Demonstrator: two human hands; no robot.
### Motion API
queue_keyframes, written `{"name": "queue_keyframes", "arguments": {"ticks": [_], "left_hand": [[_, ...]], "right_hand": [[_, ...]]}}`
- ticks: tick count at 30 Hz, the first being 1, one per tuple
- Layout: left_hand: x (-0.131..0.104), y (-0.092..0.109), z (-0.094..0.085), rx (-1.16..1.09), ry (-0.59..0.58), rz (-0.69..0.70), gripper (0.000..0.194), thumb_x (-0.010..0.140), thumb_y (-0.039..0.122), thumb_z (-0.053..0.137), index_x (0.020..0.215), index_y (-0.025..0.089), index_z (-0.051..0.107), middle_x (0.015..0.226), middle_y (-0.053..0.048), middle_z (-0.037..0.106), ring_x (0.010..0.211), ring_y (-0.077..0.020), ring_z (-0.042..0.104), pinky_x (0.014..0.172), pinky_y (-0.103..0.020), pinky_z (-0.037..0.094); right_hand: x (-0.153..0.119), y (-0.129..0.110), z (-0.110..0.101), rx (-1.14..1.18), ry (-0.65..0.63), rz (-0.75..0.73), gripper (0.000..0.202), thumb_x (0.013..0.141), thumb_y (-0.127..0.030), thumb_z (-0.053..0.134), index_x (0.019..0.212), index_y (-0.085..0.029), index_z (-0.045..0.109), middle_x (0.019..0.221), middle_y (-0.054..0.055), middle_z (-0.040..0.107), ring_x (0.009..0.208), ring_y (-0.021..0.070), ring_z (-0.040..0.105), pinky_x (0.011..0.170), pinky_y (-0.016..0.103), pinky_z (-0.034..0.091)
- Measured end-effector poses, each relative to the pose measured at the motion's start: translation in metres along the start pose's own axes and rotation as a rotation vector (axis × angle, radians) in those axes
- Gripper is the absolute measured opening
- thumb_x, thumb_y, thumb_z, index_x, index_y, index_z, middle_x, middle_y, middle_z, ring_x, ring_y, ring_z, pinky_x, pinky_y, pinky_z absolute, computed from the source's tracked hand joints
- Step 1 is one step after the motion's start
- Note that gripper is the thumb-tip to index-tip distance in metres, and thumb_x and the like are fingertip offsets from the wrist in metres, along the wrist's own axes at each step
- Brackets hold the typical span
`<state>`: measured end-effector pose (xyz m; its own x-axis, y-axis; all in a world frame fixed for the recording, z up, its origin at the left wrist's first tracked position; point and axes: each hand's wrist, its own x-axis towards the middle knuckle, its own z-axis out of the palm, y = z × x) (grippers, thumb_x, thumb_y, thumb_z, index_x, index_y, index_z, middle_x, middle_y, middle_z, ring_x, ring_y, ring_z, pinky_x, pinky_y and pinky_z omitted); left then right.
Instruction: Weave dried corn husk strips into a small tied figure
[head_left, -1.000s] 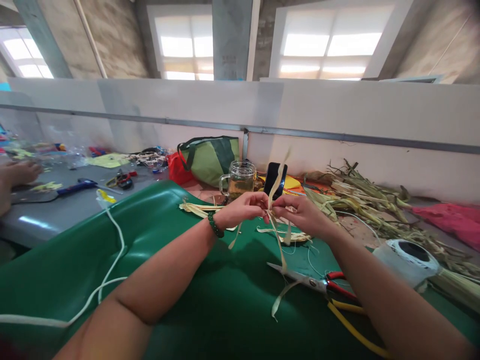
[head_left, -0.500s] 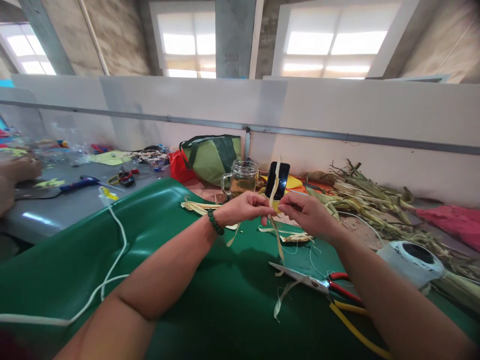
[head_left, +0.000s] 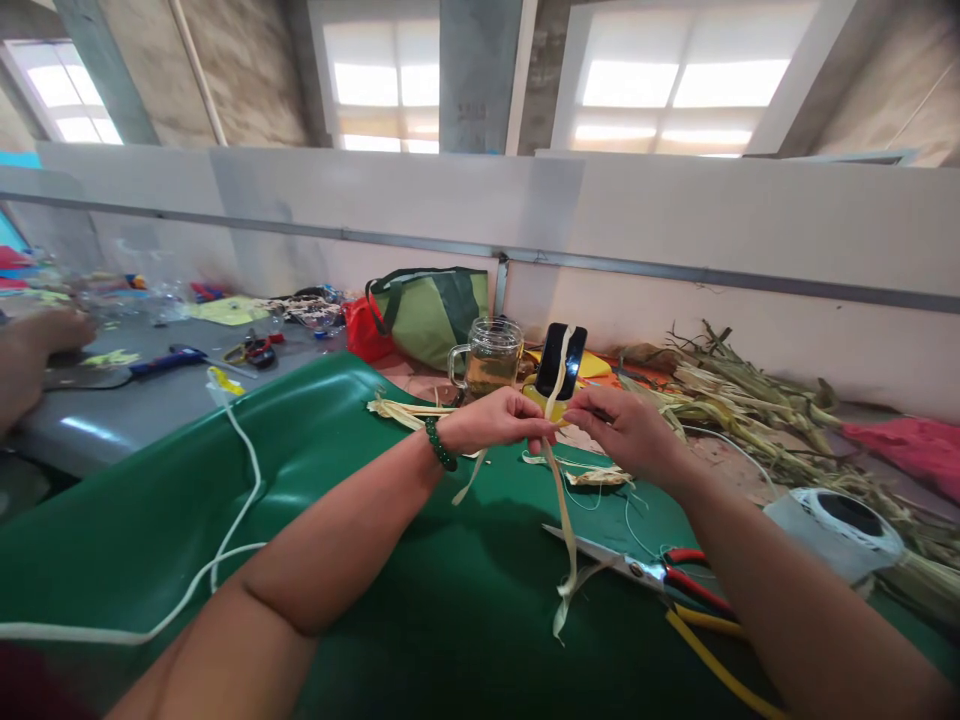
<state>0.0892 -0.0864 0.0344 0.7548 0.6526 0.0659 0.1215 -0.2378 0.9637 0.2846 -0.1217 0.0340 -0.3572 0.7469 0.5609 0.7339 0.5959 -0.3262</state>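
My left hand (head_left: 502, 420), with a dark green bead bracelet (head_left: 439, 443) at its wrist, pinches a pale strip of corn husk (head_left: 559, 482). One end of the strip rises above the fingers and the other dangles toward the mat. Close beside it, my right hand (head_left: 630, 430) is closed in a pinch at the same strip; the exact contact is hard to make out. Scissors (head_left: 637, 568) with red handles lie below, partly behind my right forearm. Other husk pieces (head_left: 600, 477) rest on the green mat (head_left: 450, 610).
A glass mug (head_left: 491, 365) and a phone (head_left: 551, 365) stand behind my hands. Dried stalks (head_left: 757, 400) and a white spool (head_left: 817, 530) are at right. A green bag (head_left: 435, 315) leans by the partition. Another person's hand (head_left: 56, 335) is far left.
The hanging part of the husk strip reaches lower now and overlaps the loose piece by the scissors. Both hands stay together, and the whole view has shifted slightly.
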Motion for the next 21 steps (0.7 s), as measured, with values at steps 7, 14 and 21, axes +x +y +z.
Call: {"name": "queue_keyframes", "arguments": {"ticks": [7, 14, 21], "left_hand": [[0.004, -0.007, 0.001, -0.024, 0.039, -0.016, 0.022, 0.067, 0.032, 0.071, 0.069, 0.01, 0.071, 0.056, -0.002, 0.065, 0.045, -0.0038, 0.044, 0.045, -0.016, 0.035], [0.008, -0.016, 0.014, 0.07, 0.034, -0.036, 0.01, 0.065, 0.015, 0.064, 0.068, 0.01, 0.072, 0.054, -0.001, 0.065, 0.045, -0.0075, 0.053, 0.047, -0.018, 0.045], [0.007, -0.012, 0.009, 0.014, -0.044, -0.042, 0.01, 0.068, 0.019, 0.065, 0.069, 0.011, 0.071, 0.057, -0.002, 0.068, 0.045, -0.0067, 0.055, 0.047, -0.016, 0.045]], "right_hand": [[0.004, 0.008, 0.004, 0.076, -0.046, 0.057, 0.029, 0.085, -0.038, 0.049, 0.066, -0.018, 0.06, 0.055, -0.002, 0.055, 0.052, 0.0115, 0.049, 0.049, 0.022, 0.036], [-0.001, -0.01, 0.018, 0.025, 0.043, -0.111, 0.033, 0.086, -0.036, 0.053, 0.06, -0.018, 0.059, 0.062, 0.003, 0.06, 0.062, 0.0142, 0.054, 0.06, 0.026, 0.04], [0.001, -0.013, 0.018, 0.226, 0.128, 0.091, 0.032, 0.081, -0.04, 0.053, 0.057, -0.019, 0.052, 0.056, 0.0, 0.052, 0.054, 0.0124, 0.047, 0.053, 0.026, 0.037]]}}
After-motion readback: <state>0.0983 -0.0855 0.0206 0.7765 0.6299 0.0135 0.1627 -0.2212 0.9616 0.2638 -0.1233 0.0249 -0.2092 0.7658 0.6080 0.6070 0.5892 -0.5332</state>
